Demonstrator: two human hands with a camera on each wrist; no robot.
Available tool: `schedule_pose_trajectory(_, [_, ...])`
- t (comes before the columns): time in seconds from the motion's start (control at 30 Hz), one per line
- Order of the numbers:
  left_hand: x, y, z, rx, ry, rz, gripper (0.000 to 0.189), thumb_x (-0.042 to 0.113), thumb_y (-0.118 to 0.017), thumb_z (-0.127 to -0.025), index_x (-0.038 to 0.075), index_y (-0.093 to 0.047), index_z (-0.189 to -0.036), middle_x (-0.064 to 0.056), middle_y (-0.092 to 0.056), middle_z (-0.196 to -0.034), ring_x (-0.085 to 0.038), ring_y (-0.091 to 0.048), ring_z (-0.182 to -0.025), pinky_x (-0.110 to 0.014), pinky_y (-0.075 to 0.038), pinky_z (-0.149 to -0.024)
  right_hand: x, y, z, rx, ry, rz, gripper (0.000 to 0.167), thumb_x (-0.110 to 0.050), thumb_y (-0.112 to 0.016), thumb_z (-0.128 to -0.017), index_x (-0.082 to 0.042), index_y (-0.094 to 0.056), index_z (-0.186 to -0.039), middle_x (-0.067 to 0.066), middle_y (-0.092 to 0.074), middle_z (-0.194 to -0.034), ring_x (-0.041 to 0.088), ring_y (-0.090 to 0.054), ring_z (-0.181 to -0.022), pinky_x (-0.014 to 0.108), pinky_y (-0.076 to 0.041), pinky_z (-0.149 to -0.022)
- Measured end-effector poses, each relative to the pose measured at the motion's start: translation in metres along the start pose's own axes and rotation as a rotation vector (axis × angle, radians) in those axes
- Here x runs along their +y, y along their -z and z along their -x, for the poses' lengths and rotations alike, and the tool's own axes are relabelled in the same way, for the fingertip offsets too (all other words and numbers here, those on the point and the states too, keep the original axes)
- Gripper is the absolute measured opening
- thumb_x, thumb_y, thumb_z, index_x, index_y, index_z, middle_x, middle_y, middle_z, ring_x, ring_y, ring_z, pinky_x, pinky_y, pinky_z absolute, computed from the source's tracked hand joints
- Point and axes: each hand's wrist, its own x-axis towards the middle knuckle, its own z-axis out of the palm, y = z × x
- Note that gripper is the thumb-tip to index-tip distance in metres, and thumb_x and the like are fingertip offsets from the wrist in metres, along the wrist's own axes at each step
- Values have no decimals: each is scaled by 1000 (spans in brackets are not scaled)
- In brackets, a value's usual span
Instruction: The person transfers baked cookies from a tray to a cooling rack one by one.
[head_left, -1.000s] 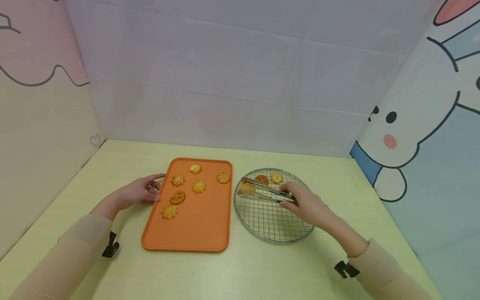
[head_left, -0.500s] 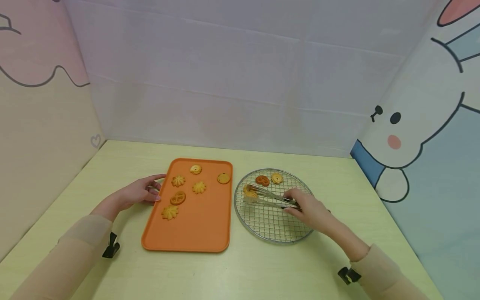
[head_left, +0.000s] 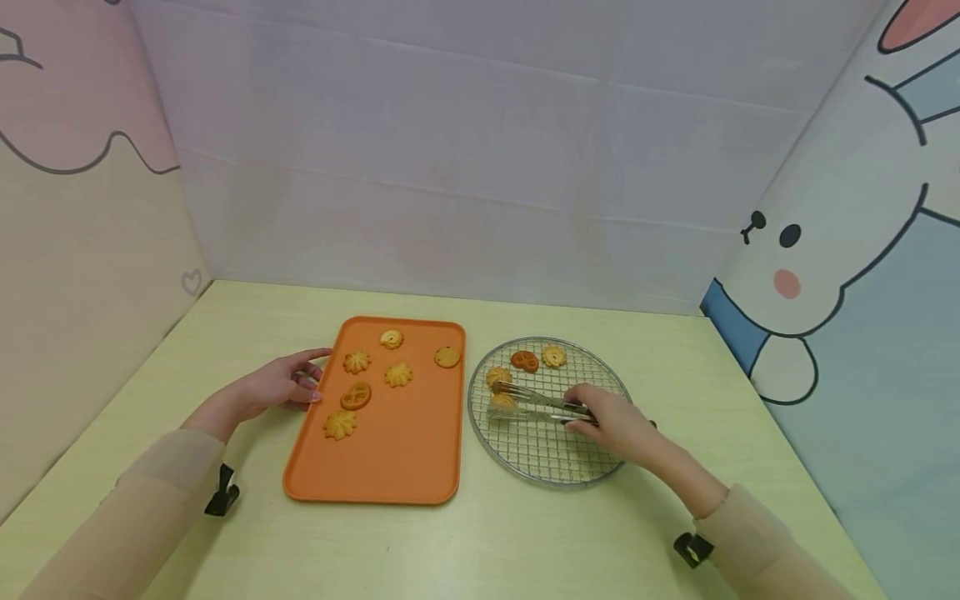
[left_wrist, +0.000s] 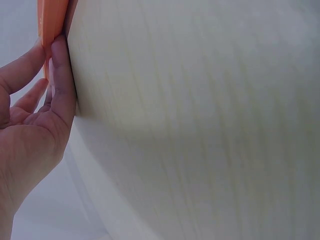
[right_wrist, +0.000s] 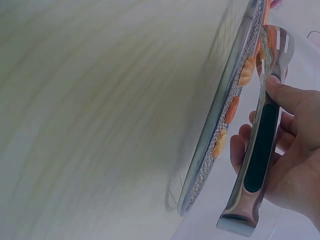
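Note:
My left hand pinches the left rim of an orange tray, thumb and fingers on opposite faces of the edge. Several cookies lie on it, among them a pretzel-shaped cookie and a flower-shaped cookie. My right hand grips metal tongs with dark handle grips. Their ends are spread over the left part of a round wire rack, with a yellow cookie between them; whether they touch it I cannot tell. Just behind lies another flower-shaped cookie.
Farther back on the rack are a brown pretzel-shaped cookie and a pale round cookie. Tray and rack stand side by side on a light wooden table. A pale back wall and printed side panels enclose the table.
The tongs have shifted right and toward the front of the rack, their ends leaving the rack's left rim. Two flower-like cookies now show apart there. My left hand and the tray stay put.

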Motion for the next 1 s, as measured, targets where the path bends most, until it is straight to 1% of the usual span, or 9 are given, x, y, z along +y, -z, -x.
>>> schedule_pose_trajectory(0.27, [2, 0, -1, 4, 5, -10, 82, 2, -65, -86, 4, -14, -151, -17, -37, -116, -20, -47, -92, -29, -53, -74, 1, -4, -2, -13, 8, 7, 33, -24, -70, -85, -8, -58, -112, 3, -63, -103, 16, -61, -85, 34, -50, -70])
schedule_pose_trajectory(0.5, [4, -1, -1, 6, 16, -17, 82, 2, -65, -86, 4, -14, -151, -17, -37, -116, -22, -47, -92, -28, -53, -73, 2, -5, -1, -30, 12, -6, 32, -23, -69, -86, -9, -57, -112, 4, -62, -105, 19, -62, -91, 35, -51, -73])
schedule_pose_trajectory(0.77, [1, 0, -1, 4, 7, -21, 83, 2, -65, -86, 3, -14, -150, -17, -37, -115, -21, -47, -91, -28, -52, -72, 6, -8, -2, -37, 12, -25, 33, -23, -69, -86, -8, -58, -112, 4, -62, -106, 19, -62, -91, 36, -51, -75])
schedule_pose_trajectory(1.0, [-2, 2, -2, 2, 0, -19, 83, 3, -66, -86, 4, -15, -150, -17, -37, -115, -20, -48, -91, -27, -52, -72, 5, -7, -1, -70, -8, -61, 36, -22, -68, -87, -6, -57, -116, 6, -61, -111, 12, -57, -82, 31, -48, -71])
